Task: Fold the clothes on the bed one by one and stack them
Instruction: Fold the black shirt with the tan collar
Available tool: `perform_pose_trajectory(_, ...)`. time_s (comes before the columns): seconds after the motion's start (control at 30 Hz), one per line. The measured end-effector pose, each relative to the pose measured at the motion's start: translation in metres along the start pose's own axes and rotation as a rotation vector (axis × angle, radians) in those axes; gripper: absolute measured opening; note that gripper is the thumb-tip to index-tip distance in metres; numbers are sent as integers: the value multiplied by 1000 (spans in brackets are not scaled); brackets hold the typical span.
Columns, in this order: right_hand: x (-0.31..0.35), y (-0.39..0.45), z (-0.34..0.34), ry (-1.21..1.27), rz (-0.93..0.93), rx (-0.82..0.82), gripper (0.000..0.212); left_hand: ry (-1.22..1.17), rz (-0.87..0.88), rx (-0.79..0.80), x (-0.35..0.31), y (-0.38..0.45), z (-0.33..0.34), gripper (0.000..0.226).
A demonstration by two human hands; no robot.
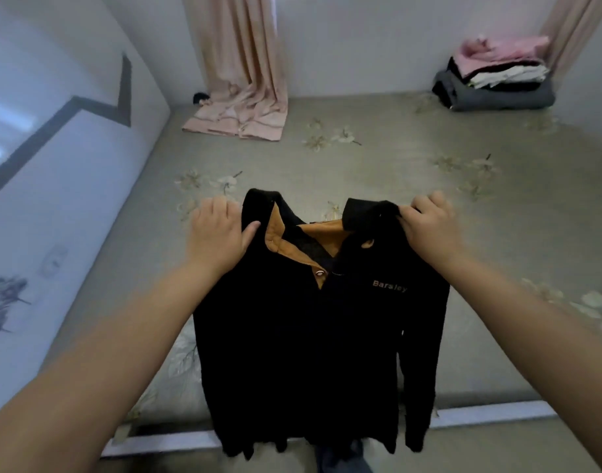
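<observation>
Both hands — left hand, right hand — pinch the black shirt at its 2 shoulders; lay it flat on the bed — collar level, sleeves spread.

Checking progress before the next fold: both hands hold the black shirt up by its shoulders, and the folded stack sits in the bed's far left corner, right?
Not quite. The head view shows the folded stack in the far right corner; left hand and right hand do hold the black shirt by its shoulders.

Both forearms bare — no sleeves, watch or rings visible on left hand or right hand. Below — dark blue trousers.
</observation>
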State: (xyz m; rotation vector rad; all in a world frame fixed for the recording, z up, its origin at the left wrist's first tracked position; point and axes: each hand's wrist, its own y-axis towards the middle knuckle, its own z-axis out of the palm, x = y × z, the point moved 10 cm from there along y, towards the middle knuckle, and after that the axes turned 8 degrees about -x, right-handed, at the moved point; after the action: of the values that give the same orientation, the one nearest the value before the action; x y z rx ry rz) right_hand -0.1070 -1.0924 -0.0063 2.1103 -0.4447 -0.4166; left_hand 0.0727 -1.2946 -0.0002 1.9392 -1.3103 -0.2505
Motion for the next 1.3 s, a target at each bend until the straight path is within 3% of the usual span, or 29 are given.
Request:
perform_pose_trajectory(0.17, -16, -24, 113, 84, 62, 286, 32, -79, 41, 236, -11, -11, 109, 52)
perform_pose_trajectory(0.3, -22, -35, 171, 192, 149, 406, 33, -144, 119, 350, -14, -22, 162, 68)
perform_pose_trajectory(0.37, -26, -44, 195, 222, 183, 436, 34, -173, 120, 379, -13, -21, 183, 59)
perform_pose_trajectory(0.5, -33, -52, 243, 211, 168, 457, 37, -228, 108, 410, -8, -4, 229, 42)
perform_pose_trajectory(0.8, -70, -28, 331, 114, 238, 291, 24, -220, 48, 307, 31, 50, 338, 42)
perform_pose_trajectory(0.87, -78, -46, 367, 25, 345, 429, 22, -182, -12, 362, 31, 48, 378, 43)
perform_pose_trajectory(0.9, -78, -70, 391, -25, 399, 626, 32, -172, -66, 434, 26, 41, 398, 45)
perform_pose_trajectory(0.97, -64, -132, 420, -121, 411, 1041, 54, -145, -153, 738, 3, -1, 436, 64)
perform_pose_trajectory(1.07, -46, -202, 419, -180, 399, 1358, 58, -120, -171, 997, -49, -73, 453, 71)
perform_pose_trajectory(1.17, -31, -248, 404, -108, 412, 1523, 57, -179, -128, 1118, -91, -127, 443, 66)
perform_pose_trajectory(1.3, -50, -266, 382, -47, 579, 1401, 55, -292, -187, 1159, -106, -170, 424, 68)
